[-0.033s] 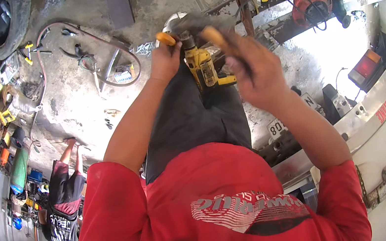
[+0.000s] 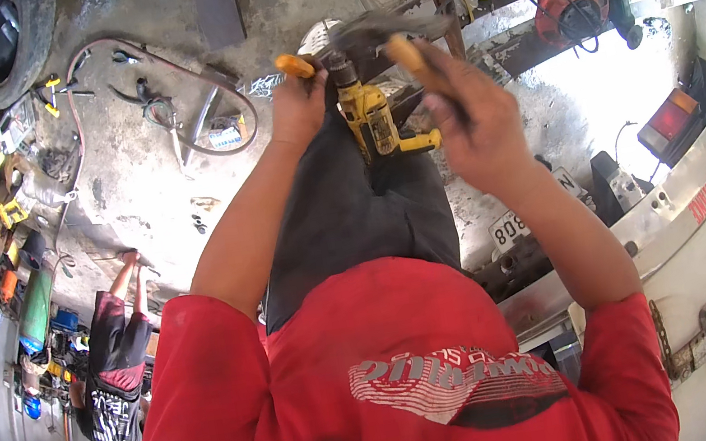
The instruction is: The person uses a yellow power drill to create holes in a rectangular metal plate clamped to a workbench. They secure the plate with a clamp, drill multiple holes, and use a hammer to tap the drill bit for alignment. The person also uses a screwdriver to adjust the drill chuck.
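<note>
My left hand (image 2: 298, 112) is closed round a tool with an orange handle (image 2: 292, 66); the handle's rounded end sticks out past my fingers and the rest is hidden. In my right hand (image 2: 479, 119) is a hammer (image 2: 409, 59) with a yellow-orange handle. Its dark head is smeared by motion, above and to the right of my left hand. Between the two hands, a yellow and black power drill (image 2: 373, 122) rests against my dark trousers, chuck pointing away from me. A light shoe (image 2: 320, 36) shows just beyond the hands.
A painted metal beam (image 2: 521, 58) runs to the right, with a red corded machine (image 2: 573, 10) on it. A pale vehicle panel with a tail light (image 2: 670, 127) stands at right. On the floor at left lie a looped hose (image 2: 155, 58) and pliers-like tools; another person (image 2: 115, 366) is far left.
My right hand and the hammer have shifted slightly to the right. The orange handle in my left hand has moved a little up and left. The drill has tilted slightly right.
</note>
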